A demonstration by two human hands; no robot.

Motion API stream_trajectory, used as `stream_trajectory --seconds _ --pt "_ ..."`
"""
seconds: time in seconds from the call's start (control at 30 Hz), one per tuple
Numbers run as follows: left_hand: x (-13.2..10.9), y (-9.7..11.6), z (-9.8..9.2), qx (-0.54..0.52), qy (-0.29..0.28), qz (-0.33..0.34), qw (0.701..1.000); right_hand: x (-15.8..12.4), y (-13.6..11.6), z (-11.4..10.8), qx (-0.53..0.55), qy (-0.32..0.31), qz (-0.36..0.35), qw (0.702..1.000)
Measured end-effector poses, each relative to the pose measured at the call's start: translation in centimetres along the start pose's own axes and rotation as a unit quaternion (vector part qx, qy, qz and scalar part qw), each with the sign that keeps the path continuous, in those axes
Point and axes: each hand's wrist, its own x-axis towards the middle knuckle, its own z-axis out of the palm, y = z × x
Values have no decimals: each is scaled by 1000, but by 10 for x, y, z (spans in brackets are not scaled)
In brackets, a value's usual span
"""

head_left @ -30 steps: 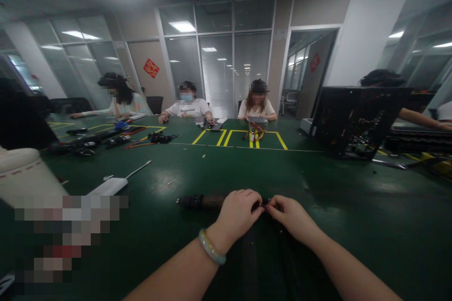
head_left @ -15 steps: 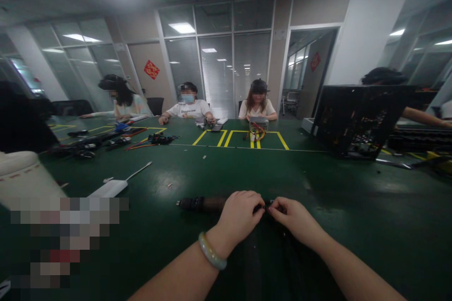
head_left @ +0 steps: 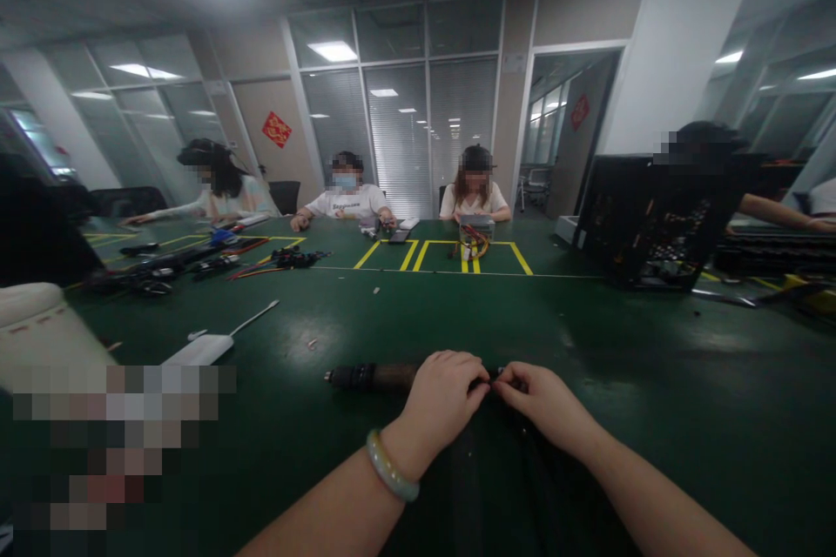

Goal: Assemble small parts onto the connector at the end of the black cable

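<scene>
Though pinched, cable bundle [head_left: 372, 377] crosswise.

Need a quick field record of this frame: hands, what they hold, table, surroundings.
left hand: left hand closed over the dark sleeved cable bundle, green bangle on the wrist
right hand: right hand pinching a small part at the bundle's end, fingertips meeting the left hand's
surface: green table with yellow tape lines
near left: white adapter with its cable
far side: three seated people; black computer case at right
</scene>
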Motion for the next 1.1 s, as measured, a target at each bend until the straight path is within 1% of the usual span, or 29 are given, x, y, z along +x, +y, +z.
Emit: stream_trajectory --seconds 0.2,0.37,0.5,0.6,0.7,0.8,0.97,1.1 --pt "-1 -1 1 -6 9 3 1000 0 2 0 19 -4 -2 1000" --pt "0 -1 1 -11 6 -3 1000 0 3 1 31 -8 -11 999" --pt "0 -1 0 -8 4 15 1000 1 4 3 18 6 0 1000" --pt "-1 2 1 1 4 9 1000 2 4 4 -2 13 -2 1000" --pt "-1 5 3 12 0 -13 1000 2 5 3 -14 14 -12 1000" --pt "2 8 3 36 -10 -30 999 2 6 0 -15 2 -11 1000" --pt "9 11 0 73 -39 -16 996 1 9 -3 -19 -1 -17 1000" --pt "7 11 1 67 -32 -14 997 1 8 -4 -17 3 -21 1000"
